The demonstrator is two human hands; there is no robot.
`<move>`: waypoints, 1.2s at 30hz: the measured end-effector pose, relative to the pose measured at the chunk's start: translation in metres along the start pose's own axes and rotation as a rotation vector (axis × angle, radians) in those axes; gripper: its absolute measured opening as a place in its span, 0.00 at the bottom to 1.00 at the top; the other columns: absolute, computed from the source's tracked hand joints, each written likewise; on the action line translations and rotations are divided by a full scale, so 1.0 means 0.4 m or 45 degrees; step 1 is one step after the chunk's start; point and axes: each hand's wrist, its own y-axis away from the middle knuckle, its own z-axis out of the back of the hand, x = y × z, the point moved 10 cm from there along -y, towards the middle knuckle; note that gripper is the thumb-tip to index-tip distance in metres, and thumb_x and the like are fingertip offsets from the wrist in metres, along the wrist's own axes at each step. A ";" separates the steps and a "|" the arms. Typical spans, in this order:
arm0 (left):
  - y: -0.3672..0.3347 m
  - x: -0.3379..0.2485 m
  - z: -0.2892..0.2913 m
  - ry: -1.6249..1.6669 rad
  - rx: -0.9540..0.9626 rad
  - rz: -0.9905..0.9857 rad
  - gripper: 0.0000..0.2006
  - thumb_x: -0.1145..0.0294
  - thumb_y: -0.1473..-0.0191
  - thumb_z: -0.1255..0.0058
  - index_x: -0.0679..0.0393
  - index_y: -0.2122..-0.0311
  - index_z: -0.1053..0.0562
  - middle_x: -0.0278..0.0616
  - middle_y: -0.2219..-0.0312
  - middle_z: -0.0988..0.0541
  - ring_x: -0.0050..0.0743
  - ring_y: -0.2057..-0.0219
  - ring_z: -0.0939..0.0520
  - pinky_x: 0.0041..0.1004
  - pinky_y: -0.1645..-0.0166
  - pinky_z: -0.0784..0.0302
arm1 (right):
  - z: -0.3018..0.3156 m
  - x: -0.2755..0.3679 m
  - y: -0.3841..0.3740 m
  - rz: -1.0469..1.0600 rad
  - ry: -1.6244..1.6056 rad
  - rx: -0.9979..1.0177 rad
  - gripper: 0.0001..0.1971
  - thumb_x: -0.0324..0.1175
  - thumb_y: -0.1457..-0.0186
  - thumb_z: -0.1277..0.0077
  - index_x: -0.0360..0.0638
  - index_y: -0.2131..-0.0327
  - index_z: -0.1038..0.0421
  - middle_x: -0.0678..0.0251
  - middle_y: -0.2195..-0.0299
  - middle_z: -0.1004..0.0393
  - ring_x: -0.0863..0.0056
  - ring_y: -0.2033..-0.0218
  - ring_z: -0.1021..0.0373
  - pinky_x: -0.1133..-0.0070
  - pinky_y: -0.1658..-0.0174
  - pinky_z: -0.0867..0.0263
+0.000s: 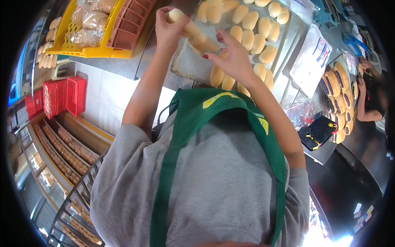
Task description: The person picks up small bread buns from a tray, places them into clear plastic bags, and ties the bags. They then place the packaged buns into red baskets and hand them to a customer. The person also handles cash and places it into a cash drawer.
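High in the view, my left hand [166, 31] is closed round a short row of pale bread rolls [190, 29]. A blurred, see-through film, seemingly a plastic bag [210, 44], shows at the row's right end. Beside that end is my right hand [233, 57], its thumb and fingers spread apart; whether it touches the film is too blurred to tell. Beneath both hands lies a metal baking tray [190, 66] carrying several golden oval rolls [250, 20], some partly hidden by my right hand and forearm.
A yellow crate [88, 52] with bagged bread stands left, next to a brown crate [131, 22]. Right of the tray lie a white printed plastic pack [311, 59], filled rolls [339, 101] and a black case [317, 131]. Another person's hands [362, 78] work at far right. Red containers [55, 99] stand at left.
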 end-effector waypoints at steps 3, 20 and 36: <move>0.028 -0.052 -0.080 0.136 0.358 0.050 0.17 0.80 0.54 0.45 0.61 0.57 0.33 0.38 0.63 0.26 0.26 0.61 0.22 0.26 0.55 0.24 | -0.059 0.016 -0.035 -0.003 -0.184 0.262 0.38 0.44 0.60 0.36 0.35 0.46 0.38 0.54 0.55 0.27 0.61 0.56 0.28 0.73 0.50 0.34; -0.003 0.037 -0.146 0.419 0.445 0.501 0.14 0.73 0.53 0.43 0.59 0.59 0.31 0.48 0.65 0.23 0.38 0.63 0.21 0.38 0.58 0.23 | 0.029 -0.089 0.071 -0.535 -0.627 0.365 0.23 0.29 0.53 0.45 0.39 0.51 0.36 0.64 0.62 0.28 0.76 0.58 0.30 0.78 0.55 0.32; 0.316 -0.092 -0.267 -0.523 0.757 -0.476 0.26 0.70 0.48 0.45 0.59 0.44 0.37 0.53 0.48 0.33 0.47 0.46 0.33 0.40 0.42 0.40 | -0.066 -0.005 0.069 -0.781 -1.933 0.150 0.33 0.64 0.43 0.59 0.48 0.46 0.40 0.67 0.54 0.32 0.75 0.52 0.33 0.72 0.50 0.34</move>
